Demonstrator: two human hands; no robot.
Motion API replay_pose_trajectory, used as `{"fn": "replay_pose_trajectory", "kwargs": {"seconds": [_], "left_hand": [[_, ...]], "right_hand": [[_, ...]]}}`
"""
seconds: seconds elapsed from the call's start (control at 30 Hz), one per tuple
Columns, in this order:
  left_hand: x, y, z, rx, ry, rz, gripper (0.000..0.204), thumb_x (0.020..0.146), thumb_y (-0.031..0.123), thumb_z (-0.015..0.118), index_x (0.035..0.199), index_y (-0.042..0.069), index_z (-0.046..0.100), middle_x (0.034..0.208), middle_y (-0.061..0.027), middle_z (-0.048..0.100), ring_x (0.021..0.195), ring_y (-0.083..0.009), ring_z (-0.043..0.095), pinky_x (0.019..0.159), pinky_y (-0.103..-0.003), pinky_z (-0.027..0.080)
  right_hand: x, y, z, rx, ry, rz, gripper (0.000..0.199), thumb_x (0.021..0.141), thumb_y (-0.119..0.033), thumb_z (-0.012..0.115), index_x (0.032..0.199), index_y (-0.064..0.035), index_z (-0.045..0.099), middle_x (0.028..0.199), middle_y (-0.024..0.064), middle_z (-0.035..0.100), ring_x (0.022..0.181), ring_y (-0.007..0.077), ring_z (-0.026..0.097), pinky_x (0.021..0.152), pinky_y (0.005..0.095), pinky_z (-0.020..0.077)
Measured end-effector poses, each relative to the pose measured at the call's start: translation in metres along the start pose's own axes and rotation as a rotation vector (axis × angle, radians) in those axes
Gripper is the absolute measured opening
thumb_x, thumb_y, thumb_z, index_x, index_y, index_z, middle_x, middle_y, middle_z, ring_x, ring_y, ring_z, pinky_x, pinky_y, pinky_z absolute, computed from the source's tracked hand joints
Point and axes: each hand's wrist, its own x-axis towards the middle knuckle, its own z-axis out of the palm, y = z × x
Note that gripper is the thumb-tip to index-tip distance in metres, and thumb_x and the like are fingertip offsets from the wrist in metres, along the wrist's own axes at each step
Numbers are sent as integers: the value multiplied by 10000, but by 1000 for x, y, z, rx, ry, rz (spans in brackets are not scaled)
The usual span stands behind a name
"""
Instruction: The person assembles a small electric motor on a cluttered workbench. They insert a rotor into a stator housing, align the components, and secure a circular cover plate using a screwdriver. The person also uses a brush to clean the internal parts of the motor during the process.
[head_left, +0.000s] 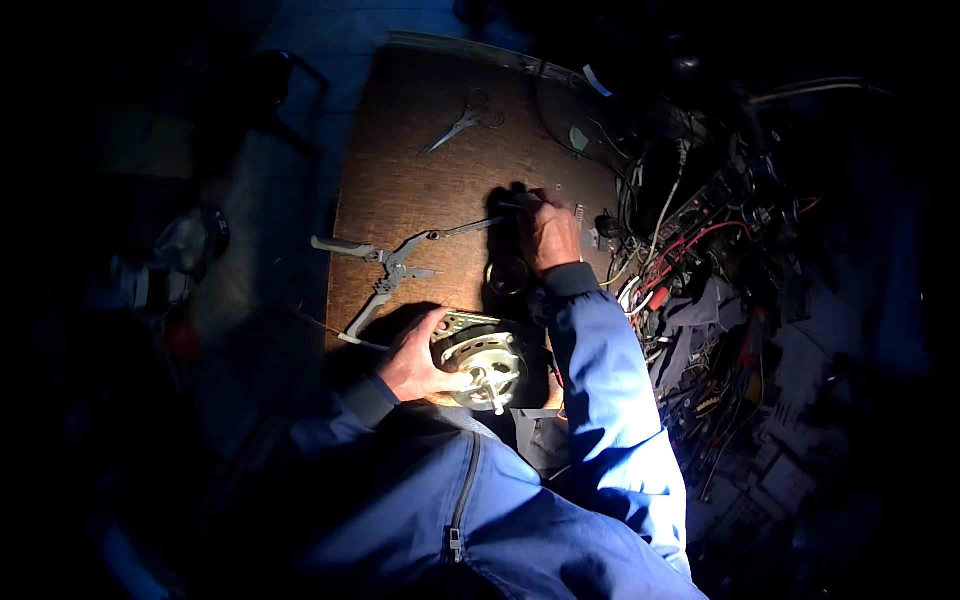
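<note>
1. A small electric motor (484,366) is held at the near edge of the wooden surface (400,150) by the left hand (415,358), closed against its housing.
2. The right hand (546,232) is closed around a thin tool (468,227) near the right edge.
3. Pliers (380,275) lie by the left edge; scissors (462,122) lie toward the far edge.
4. Tangled wires (700,250) are heaped beyond the right edge.

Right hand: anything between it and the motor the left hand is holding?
Yes. A dark ring-shaped part lies on the board between the right hand and the motor. The left hand grips the motor's left side. The pliers lie off to the left.
</note>
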Motion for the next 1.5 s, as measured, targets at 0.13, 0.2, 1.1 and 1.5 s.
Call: {"fn": "replay_pose_trajectory", "kwargs": {"seconds": [0.13,0.2,1.1,1.5], "left_hand": [[-1,6,1,83,51,71,1026,653,202,974,1514,23,446,1359,-186,623,1261,-289,616,1102,-426,494],[-1,12,-1,88,37,108,1007,668,207,967,1509,13,449,1362,-189,626,1266,-296,621,1106,-434,496],[6,27,-5,-376,-227,-43,598,848,84,787,1382,-56,559,1314,-111,679,1199,-160,632,1056,-331,508],[4,-15,-4,-313,-174,-31,820,824,188,866,1466,-59,421,1393,-174,585,1267,-228,579,1118,-394,469]], "right_hand": [[24,12,20,-207,-84,-112,224,883,-174,735,1095,-106,757,1098,204,722,1007,461,685,805,534,564],[34,17,24,-271,-133,-104,222,867,-168,738,1079,-102,753,1045,208,729,964,467,694,786,543,562],[-270,-72,6,956,611,693,179,956,88,697,1077,-13,612,1003,84,702,893,155,720,807,303,594],[-265,-70,1,165,451,232,167,940,-29,739,1103,-4,711,952,113,724,791,197,715,648,327,567]]}}
